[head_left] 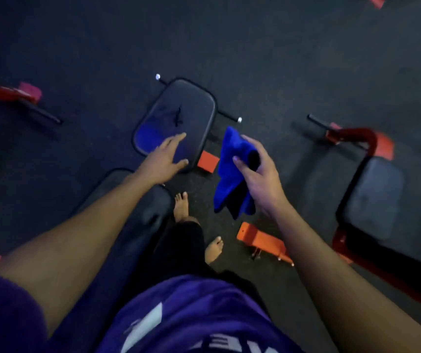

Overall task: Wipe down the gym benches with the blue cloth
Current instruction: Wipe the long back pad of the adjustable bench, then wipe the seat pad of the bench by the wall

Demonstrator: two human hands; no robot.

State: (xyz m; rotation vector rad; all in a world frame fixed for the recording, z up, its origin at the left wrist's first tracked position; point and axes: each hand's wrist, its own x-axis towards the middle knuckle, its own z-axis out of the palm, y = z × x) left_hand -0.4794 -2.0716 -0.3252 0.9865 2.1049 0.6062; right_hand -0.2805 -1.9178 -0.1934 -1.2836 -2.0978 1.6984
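Observation:
A black padded bench seat (179, 110) with a small tear in its top stands in the middle of the dark floor. Its longer back pad (128, 200) runs toward me under my left arm. My left hand (162, 161) lies flat with straight fingers on the seat's near edge. My right hand (258, 171) grips a bunched blue cloth (229, 174) in the air to the right of the seat, above the floor. The cloth hangs down from my fingers and touches no bench.
A second black-padded bench (372, 197) on a red frame stands at the right. Orange frame parts (263, 242) of the middle bench lie by my bare feet (213, 249). More red equipment (13, 94) sits at the far left. Dark rubber flooring lies all around.

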